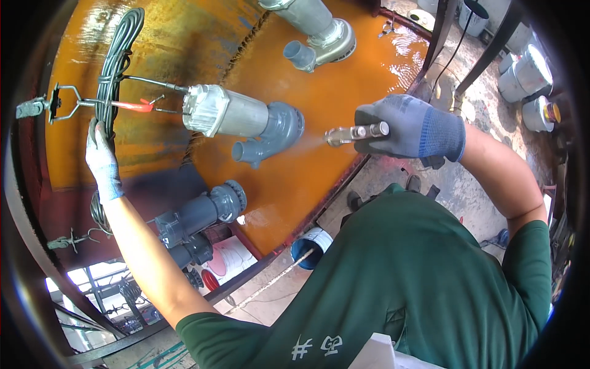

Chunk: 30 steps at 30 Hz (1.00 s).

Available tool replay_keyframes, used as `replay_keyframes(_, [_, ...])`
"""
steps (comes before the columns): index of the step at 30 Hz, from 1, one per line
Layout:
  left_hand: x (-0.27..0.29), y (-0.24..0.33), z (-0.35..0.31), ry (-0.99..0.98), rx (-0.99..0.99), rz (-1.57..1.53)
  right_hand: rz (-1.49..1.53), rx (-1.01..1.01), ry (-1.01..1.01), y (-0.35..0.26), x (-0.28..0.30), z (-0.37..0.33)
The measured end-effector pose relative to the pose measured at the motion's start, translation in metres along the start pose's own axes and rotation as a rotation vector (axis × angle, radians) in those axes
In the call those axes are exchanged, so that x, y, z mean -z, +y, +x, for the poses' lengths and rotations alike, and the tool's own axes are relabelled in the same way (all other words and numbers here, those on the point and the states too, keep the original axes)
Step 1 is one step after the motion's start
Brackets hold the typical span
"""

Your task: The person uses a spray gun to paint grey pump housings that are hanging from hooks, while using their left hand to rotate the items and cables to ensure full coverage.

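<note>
My right hand (pixel 399 129), in a grey-blue knit glove, is wrapped round a metal spray gun (pixel 353 133). The gun's nozzle faces left, and a faint mist hangs between it and a submersible pump (pixel 246 120). That pump hangs on its side, with a bare silvery motor body and a grey painted volute and outlet. A hook with a red part (pixel 132 106) connects to its motor end. Beside the hook hangs a coil of black cable (pixel 117 67). My left hand (pixel 101 154), in a pale glove with a blue cuff, grips the coil's lower part.
Another partly silver pump (pixel 316 34) hangs at the far side. Dark grey pumps (pixel 200 212) hang nearer on the left. Behind them stand orange-coated booth panels (pixel 326 86). A blue-lined bucket (pixel 311 246) stands below, and white pails (pixel 525 74) stand at right.
</note>
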<state>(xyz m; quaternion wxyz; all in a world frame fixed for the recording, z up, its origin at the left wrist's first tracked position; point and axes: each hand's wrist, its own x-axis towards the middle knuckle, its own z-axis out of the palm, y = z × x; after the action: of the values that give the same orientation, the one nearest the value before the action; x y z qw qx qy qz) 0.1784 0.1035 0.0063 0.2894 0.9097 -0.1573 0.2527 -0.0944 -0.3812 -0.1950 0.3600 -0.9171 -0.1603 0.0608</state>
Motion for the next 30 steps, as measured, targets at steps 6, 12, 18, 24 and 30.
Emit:
replay_keyframes(6, [-0.006, 0.003, -0.01, 0.161, -0.258, 0.328, 0.093, 0.151, 0.22, 0.017, -0.027, 0.009])
replay_keyframes(12, [-0.014, 0.032, -0.047, 0.602, -0.239, -0.024, 0.156, 0.085, 0.092, 0.023, -0.033, 0.01])
replay_keyframes(18, [-0.05, 0.138, -0.071, 0.622, -0.959, 0.073, 0.357, 0.107, 0.039, 0.04, -0.023, 0.019])
replay_keyframes(24, [-0.077, 0.195, -0.055, 0.196, -0.755, 0.224, 0.359, -0.112, -0.096, 0.045, -0.016, 0.024])
replay_keyframes(30, [-0.079, 0.186, -0.066, 0.052, -0.392, -0.11, 0.276, 0.041, 0.194, 0.062, -0.055, 0.028])
